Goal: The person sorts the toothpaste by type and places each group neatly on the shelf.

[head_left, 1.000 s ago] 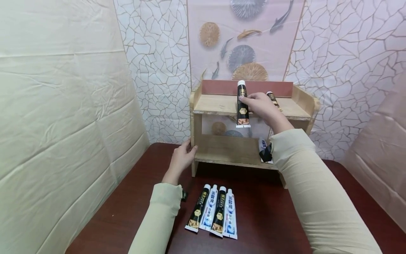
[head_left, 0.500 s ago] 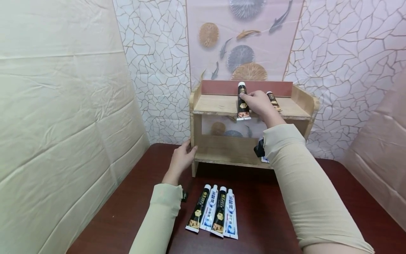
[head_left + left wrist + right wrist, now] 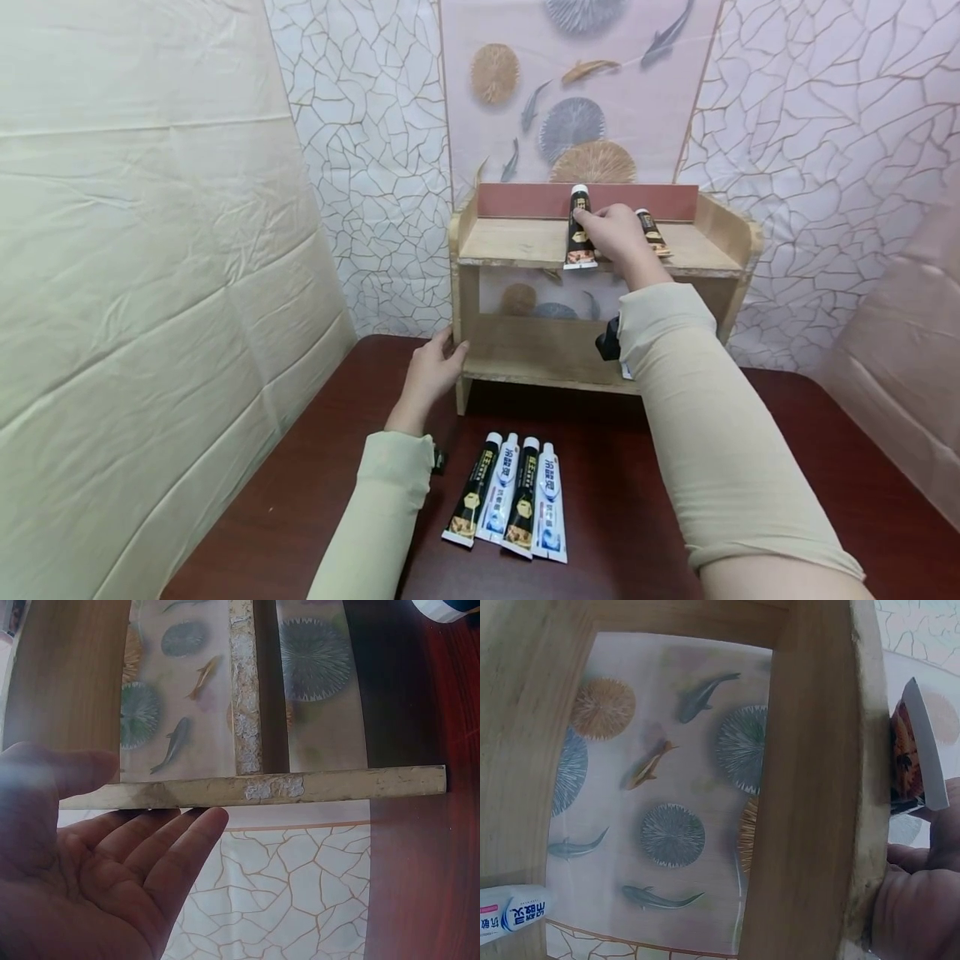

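My right hand (image 3: 621,237) pinches a black toothpaste tube (image 3: 579,237), white cap up, at the front of the upper board of a small wooden shelf (image 3: 525,246). In the right wrist view the tube's crimped end (image 3: 926,746) shows beside the board edge. Another black toothpaste tube (image 3: 652,233) lies on that board, right of the hand. My left hand (image 3: 431,367) holds the shelf's left side panel, thumb inside and fingers outside, as the left wrist view shows at the panel edge (image 3: 330,785). On the lower board lies a white toothpaste tube (image 3: 510,911), mostly hidden in the head view.
On the dark red table (image 3: 315,483), several toothpaste tubes lie side by side before the shelf, black ones (image 3: 474,492) alternating with white ones (image 3: 551,508). A patterned cloth wall (image 3: 375,167) stands behind the shelf, with a cream padded wall (image 3: 150,292) at left.
My right hand has carried the black tube slightly right and farther in over the upper board, its bottom end rising in view. The left hand keeps its hold on the side panel.
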Available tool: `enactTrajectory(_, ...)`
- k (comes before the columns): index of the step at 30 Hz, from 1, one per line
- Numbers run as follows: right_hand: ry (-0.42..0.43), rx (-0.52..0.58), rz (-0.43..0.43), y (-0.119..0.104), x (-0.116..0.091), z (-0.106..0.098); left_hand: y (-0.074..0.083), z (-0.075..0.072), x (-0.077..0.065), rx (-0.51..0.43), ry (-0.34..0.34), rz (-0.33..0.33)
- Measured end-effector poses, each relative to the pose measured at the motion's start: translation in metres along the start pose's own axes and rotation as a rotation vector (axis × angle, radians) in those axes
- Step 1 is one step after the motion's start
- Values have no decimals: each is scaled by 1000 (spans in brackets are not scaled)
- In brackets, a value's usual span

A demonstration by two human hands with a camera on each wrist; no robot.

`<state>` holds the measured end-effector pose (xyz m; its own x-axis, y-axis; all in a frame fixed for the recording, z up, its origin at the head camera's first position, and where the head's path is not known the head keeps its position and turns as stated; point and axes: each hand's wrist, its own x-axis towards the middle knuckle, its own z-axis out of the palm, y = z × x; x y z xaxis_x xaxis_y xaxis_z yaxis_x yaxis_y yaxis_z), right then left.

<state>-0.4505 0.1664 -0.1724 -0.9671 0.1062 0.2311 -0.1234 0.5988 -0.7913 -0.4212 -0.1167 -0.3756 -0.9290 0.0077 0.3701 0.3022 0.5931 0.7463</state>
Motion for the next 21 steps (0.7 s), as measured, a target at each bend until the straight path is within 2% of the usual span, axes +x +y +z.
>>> enactTrajectory(7, 26, 37, 16, 2, 6, 3, 1, 0, 0, 10, 8, -9)
enactTrajectory(21, 66, -8, 25, 6, 27, 1, -1, 0, 2, 0, -5, -19)
